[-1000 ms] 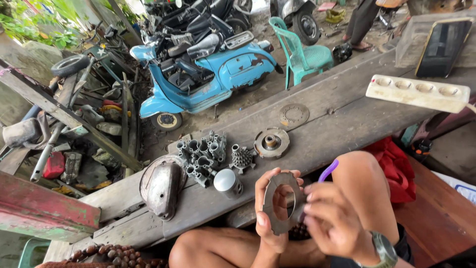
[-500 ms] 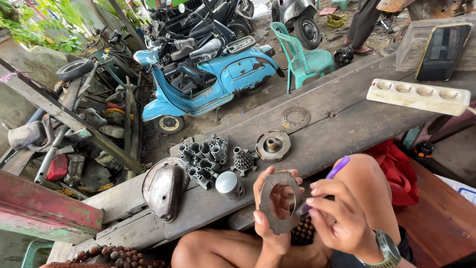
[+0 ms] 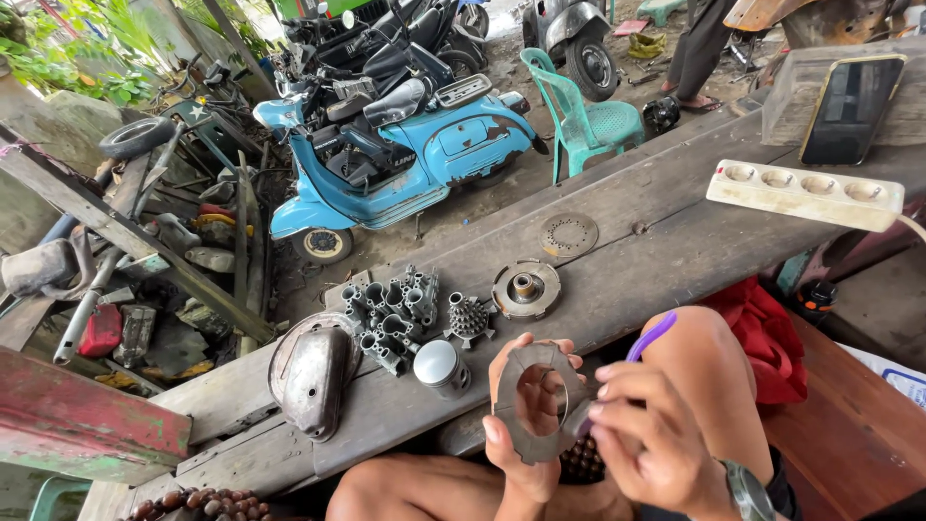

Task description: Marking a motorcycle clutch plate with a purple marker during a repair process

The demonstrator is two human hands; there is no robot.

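Above the knees, left hand (image 3: 521, 425) grips ring plate (image 3: 532, 403); right hand (image 3: 651, 439) touching.

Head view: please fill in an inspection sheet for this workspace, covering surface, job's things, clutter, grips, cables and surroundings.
Surface: worn grey wooden plank bench, cracked and stained.
Job's things: flat metal ring plate held upright; purple-handled tool partly hidden behind the right hand.
Clutter: domed metal cover, cluster of grey metal parts, spiked hub, round hub, thin perforated disc, small metal cap.
Grips: left hand grips the ring plate's edge; right hand touches its right side.
Cables: white power strip; lead runs off at right.
Surroundings: blue scooter, green plastic chair, phone, scrap pile at left.
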